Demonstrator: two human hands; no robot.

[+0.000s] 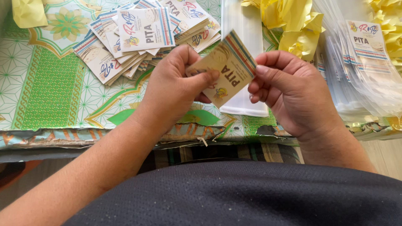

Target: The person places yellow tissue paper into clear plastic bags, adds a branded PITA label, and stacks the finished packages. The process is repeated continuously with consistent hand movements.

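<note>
You're holding one small printed label (226,69) between both hands, tilted, above the table's near edge. Your left hand (176,90) is pinching its lower left part, thumb on the face, fingers curled behind. Your right hand (289,92) is pinching the right edge, fingertips pressing the striped border. So both hands are grasping the same label; neither one is free.

Progress, judging from the layout: a loose fanned heap of matching labels (138,35) is lying up left on the tablecloth, well apart from your hands, so plenty seem left to handle. On the right, a thick stack of clear plastic bags (360,71) is sitting with a label already showing on the top one, so some look done. A flat white sheet or bag (245,50) is lying under and just behind the held label. Crumpled yellow backing paper (297,29) is piling up top right, and another yellow scrap (27,12) is lying top left; that suggests several labels are already peeled, though you can't confirm it.

Materials: the label is thin, glossy, rectangular, beige with red and blue edge stripes. The bags are slick, transparent, floppy. The tablecloth (46,88) is a shiny green and white patterned plastic, torn and peeling along the front edge. The yellow paper is creased, matte, light.
</note>
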